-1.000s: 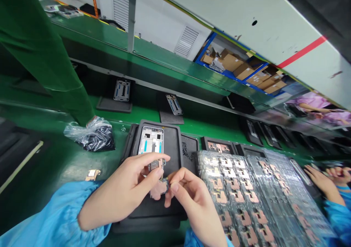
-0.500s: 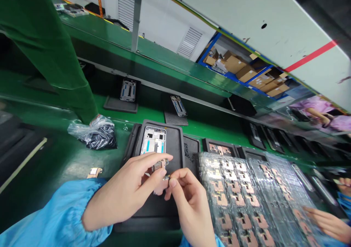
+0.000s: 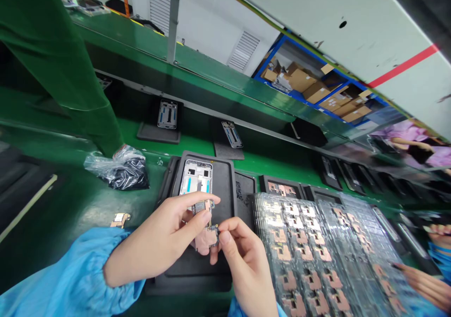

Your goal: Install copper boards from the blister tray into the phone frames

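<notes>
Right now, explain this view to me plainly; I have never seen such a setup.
There is no machine: a person works barehanded, seen by one camera worn on their head, looking forward and down. The left hand holds a flat copper-and-grey circuit board. The right hand has its fingertips at the board's edge; whether they pinch it is unclear. On the glossy green tabletop, a black rectangular tray bears a silver phone-shaped frame with blue strips. To the right, clear plastic trays hold rows of copper-coloured boards. To the left lies a clear plastic bag with black contents.
</notes>
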